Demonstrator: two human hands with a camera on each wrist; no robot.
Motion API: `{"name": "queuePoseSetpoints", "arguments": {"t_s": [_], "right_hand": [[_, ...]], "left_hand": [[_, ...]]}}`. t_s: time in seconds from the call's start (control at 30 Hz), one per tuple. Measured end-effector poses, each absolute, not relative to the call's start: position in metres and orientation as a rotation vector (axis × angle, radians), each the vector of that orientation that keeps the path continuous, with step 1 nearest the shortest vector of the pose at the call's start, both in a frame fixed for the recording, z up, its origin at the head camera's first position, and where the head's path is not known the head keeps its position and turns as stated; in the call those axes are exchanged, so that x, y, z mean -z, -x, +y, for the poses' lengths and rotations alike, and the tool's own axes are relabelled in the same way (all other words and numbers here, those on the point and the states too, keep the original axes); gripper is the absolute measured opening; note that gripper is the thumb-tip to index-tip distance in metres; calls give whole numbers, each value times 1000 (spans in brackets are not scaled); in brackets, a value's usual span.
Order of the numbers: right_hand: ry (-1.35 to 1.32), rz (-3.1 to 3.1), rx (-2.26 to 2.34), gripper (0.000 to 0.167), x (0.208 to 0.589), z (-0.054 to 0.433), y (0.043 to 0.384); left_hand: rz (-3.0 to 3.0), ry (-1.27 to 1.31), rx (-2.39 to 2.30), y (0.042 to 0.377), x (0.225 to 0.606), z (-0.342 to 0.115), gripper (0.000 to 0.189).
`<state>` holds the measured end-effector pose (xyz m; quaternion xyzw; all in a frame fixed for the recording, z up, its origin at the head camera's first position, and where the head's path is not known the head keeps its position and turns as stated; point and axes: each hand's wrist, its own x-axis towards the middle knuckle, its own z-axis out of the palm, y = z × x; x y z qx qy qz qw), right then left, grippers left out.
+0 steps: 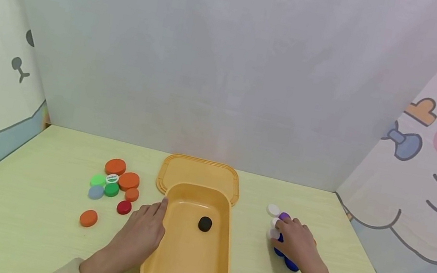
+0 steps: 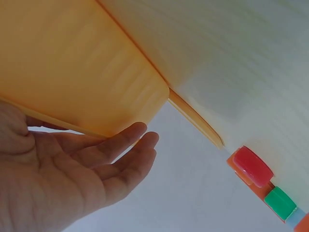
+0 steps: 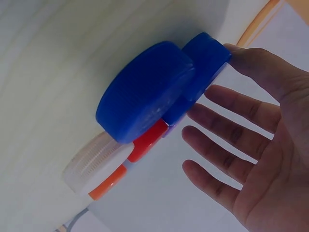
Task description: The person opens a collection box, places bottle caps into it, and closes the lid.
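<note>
An orange-yellow plastic box [image 1: 190, 258] holds a black cap [image 1: 205, 224]. My left hand [image 1: 142, 230] rests along its left rim, fingers fairly straight; the left wrist view shows those fingers [image 2: 130, 140] against the box wall [image 2: 96, 72]. To the right, my right hand [image 1: 297, 241] reaches over a group of bottle caps. Seen from the right wrist, its thumb [image 3: 263, 67] meets the edge of a blue cap [image 3: 205, 55], while the other fingers spread loosely beside it. A larger blue cap [image 3: 145, 92] and a clear whitish cap [image 3: 96, 162] lie close by.
Behind the box lies its flat lid [image 1: 200, 172]. Left of the box are several caps, among them an orange cap [image 1: 115, 166], a green cap [image 1: 111, 189], a red cap [image 1: 124, 207] and a separate orange cap [image 1: 88, 218]. A white cap [image 1: 273, 210] lies beyond my right hand.
</note>
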<state>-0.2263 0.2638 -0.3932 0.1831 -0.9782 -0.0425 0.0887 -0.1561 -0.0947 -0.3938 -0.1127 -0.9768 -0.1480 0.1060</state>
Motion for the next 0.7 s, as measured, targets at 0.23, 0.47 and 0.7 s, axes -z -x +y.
{"name": "queuePoseSetpoints", "arguments": {"t_s": [0.23, 0.47, 0.7], "right_hand": [[-533, -2922, 158, 29, 395, 264, 227], [-536, -2924, 180, 29, 396, 264, 227], [-536, -2909, 169, 31, 396, 264, 229]], "left_hand": [[-2883, 330, 438, 156, 394, -95, 52], [-2882, 326, 443, 156, 394, -95, 52], [-2872, 330, 441, 157, 395, -94, 52]]}}
